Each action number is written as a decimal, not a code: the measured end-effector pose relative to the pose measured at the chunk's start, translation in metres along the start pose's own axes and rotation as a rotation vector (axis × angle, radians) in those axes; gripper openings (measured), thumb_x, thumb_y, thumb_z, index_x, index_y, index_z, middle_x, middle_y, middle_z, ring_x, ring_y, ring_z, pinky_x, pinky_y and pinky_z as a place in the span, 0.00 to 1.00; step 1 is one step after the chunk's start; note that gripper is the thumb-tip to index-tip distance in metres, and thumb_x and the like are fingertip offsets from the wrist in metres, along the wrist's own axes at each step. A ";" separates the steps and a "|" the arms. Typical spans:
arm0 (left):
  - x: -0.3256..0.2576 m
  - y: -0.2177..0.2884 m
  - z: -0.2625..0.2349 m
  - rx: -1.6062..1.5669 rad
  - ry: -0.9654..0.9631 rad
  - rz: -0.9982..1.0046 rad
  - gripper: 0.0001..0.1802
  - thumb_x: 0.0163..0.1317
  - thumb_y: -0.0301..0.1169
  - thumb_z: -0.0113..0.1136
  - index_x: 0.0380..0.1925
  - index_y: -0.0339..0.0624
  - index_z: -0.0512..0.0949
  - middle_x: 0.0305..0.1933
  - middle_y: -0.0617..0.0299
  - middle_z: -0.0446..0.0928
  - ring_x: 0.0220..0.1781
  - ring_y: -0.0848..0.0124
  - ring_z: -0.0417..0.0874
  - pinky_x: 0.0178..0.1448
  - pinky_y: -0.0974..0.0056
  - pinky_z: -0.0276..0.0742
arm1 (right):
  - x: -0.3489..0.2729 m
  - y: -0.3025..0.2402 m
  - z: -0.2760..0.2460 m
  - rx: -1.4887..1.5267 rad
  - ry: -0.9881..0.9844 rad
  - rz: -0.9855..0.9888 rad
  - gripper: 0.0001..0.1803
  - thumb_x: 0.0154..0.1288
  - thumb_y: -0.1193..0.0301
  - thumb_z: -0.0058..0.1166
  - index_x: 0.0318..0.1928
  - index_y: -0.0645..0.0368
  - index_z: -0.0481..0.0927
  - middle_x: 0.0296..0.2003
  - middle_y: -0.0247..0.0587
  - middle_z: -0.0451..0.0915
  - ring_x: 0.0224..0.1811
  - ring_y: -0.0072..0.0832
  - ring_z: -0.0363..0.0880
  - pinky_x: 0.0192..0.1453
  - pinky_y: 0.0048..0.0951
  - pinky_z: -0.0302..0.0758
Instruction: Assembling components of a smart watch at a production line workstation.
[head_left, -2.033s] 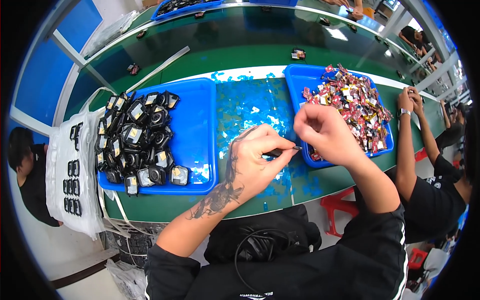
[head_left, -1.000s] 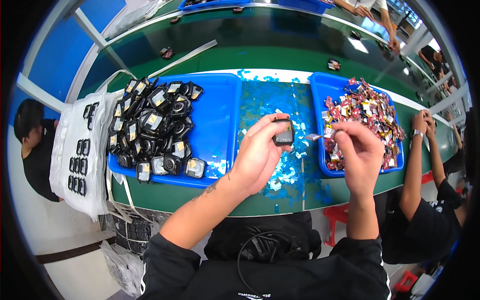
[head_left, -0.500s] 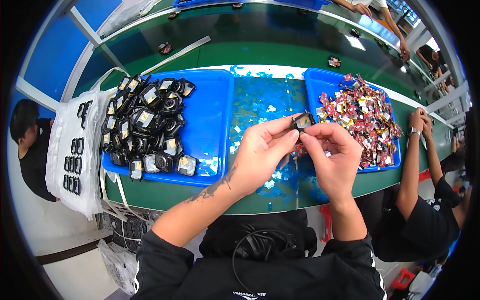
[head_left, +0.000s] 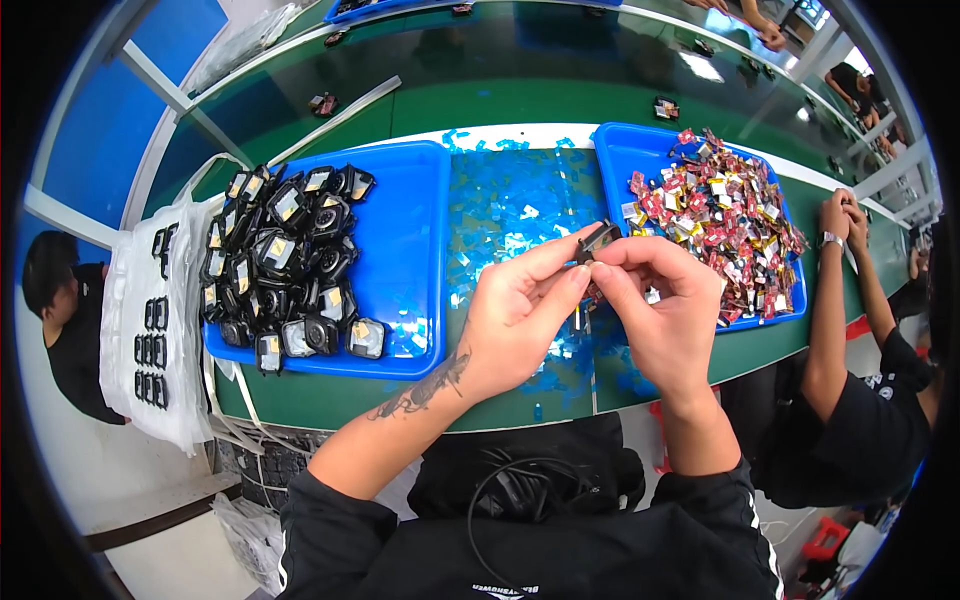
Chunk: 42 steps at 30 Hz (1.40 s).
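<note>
A small black watch case [head_left: 598, 238] is pinched between the fingertips of both my hands, above the middle of the green workbench. It is tilted, so its face shows only narrowly. My left hand [head_left: 515, 318] grips its left side between thumb and fingers. From the right, my right hand [head_left: 668, 312] closes thumb and forefinger on its near edge. To the left, a blue tray [head_left: 402, 235] holds a heap of similar black watch cases [head_left: 280, 250]. On the right, another blue tray [head_left: 622, 160] is filled with small red, white and yellow electronic parts [head_left: 715, 235].
Blue film scraps [head_left: 500, 220] litter the bench between the trays. Beyond lies a dark green conveyor [head_left: 480, 80] with scattered units. White packing sheets [head_left: 180, 330] bearing black cases stand at left. A co-worker's forearms [head_left: 830, 290] rest near the right tray.
The watch case has turned in my fingers, from showing its face to a more edge-on tilt. Both hands keep hold of it. The whole view has shifted slightly.
</note>
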<state>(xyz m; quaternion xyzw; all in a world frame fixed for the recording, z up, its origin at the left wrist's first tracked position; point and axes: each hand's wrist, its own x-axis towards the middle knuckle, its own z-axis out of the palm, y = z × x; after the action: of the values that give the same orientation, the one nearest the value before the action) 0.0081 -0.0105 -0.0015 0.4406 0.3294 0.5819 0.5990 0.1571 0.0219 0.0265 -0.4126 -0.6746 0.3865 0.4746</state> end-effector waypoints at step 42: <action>0.000 0.013 -0.004 0.591 -0.102 0.147 0.09 0.57 0.22 0.65 0.40 0.36 0.84 0.34 0.57 0.81 0.36 0.72 0.84 0.38 0.68 0.80 | -0.026 0.015 -0.027 0.625 -0.106 0.275 0.06 0.61 0.83 0.59 0.38 0.66 0.76 0.39 0.36 0.77 0.36 0.17 0.76 0.43 0.21 0.75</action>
<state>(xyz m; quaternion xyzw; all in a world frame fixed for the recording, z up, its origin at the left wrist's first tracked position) -0.0011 -0.0105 0.0089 0.6469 0.4212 0.4797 0.4171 0.1907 0.0071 0.0112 -0.3137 -0.4855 0.6556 0.4859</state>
